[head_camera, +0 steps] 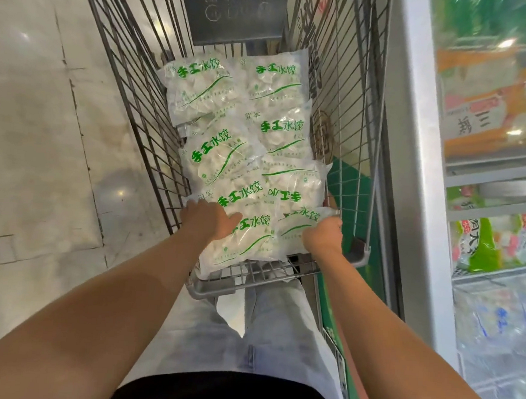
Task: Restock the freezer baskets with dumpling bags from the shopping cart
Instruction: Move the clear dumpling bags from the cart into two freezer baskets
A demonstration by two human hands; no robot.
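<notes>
1. A grey wire-mesh shopping cart (139,75) stands on a pale marbled tile floor (33,127), just left of a glass-fronted freezer (414,147).
2. Clear plastic dumpling bags with green lettering (218,158) lie flat and overlapping in the cart's basket, filling it from the near rim to the far end.
3. A dark grey panel (231,13) stands upright at the cart's far end.

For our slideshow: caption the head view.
Both hands reach dumpling bags in the shopping cart beside the freezer.
</notes>
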